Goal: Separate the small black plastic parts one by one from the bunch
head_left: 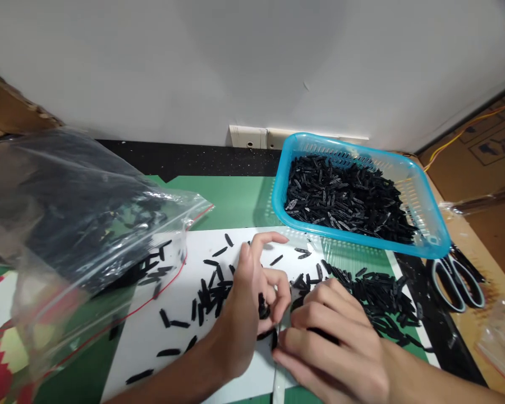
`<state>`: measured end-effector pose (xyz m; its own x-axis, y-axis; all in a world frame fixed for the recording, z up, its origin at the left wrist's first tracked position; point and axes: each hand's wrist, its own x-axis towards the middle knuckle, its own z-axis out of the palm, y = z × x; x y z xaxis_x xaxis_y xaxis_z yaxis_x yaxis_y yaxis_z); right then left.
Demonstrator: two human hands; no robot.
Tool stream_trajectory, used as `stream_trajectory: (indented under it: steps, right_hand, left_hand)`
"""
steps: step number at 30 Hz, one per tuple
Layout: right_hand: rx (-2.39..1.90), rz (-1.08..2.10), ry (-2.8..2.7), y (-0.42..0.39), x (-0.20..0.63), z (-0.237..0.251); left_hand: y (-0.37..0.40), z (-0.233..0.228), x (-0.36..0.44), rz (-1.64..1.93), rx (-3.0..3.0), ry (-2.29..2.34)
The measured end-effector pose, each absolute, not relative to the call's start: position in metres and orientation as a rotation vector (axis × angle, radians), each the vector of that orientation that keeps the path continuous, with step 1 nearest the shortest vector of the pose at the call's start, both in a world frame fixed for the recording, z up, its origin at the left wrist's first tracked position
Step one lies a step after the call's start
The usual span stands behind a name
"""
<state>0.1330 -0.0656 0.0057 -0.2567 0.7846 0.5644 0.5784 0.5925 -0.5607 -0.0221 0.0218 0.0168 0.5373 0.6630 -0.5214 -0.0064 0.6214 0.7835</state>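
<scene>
Your left hand curls around small black pieces above a white sheet, while your right hand pinches another beside it, near a blue basket heaped with more.

1. A black, white-speckled worktop shows along the back and at the right.
2. A green sheet covers much of it.
3. On the green sheet lies a smaller white sheet, scattered with loose black pieces.
4. A denser heap of black pieces spreads at the right, over green.
5. A blue basket stands at back right.
6. A clear plastic bag at left overlaps both sheets.
7. Scissors lie at the worktop's right edge, handles toward the viewer.
</scene>
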Motion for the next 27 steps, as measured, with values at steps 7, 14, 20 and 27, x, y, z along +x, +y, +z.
stream_trajectory:
  steps: [7, 14, 20, 27]
  right_hand:
    - [-0.876, -0.183, -2.089, -0.074, 0.123, -0.012]
    - [-0.989, 0.034, -2.067, -0.08, 0.131, 0.0]
    - [-0.909, 0.143, -1.94, -0.059, 0.152, 0.008]
    - [-0.957, 0.016, -1.856, -0.038, 0.168, -0.009]
  left_hand:
    - [0.028, 0.034, -0.014, 0.447, 0.43, 0.848]
    - [0.018, 0.023, -0.01, 0.431, 0.377, 0.806]
    - [0.014, 0.014, -0.01, 0.423, 0.554, 0.81]
    - [-0.003, 0.004, -0.013, 0.518, 0.91, 0.75]
